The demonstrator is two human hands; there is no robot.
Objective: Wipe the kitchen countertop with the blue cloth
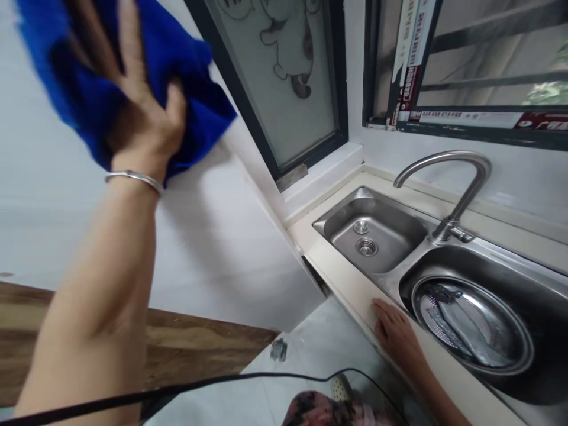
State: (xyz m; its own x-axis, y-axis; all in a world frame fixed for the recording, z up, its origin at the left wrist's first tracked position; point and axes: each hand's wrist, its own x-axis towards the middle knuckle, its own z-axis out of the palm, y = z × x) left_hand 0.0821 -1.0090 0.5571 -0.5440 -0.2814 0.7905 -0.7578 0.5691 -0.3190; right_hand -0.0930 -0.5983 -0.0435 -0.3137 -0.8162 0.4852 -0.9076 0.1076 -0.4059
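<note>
At the upper left, my left hand (142, 112), with a silver bangle on the wrist, holds a blue cloth (195, 106) flat against the white wall panel (213, 236). Its fingers are stretched out over the fabric, and the cloth's upper part runs out of view. Lower right, my right hand (397, 331) lies on the front edge of the pale countertop (341, 260), fingers extended and holding nothing. Beside it is the double steel sink's larger basin (550, 349), where a round metal pan or strainer (526, 340) sits with something clear and crumpled inside.
A curved faucet (457, 157) stands behind the smaller basin (394, 231). Two dark-framed windows (341, 71) meet near the corner. A black cable (261, 374) crosses the bottom of the view. Grey floor tiles (310, 340) and brown wood-look flooring (190, 337) lie below.
</note>
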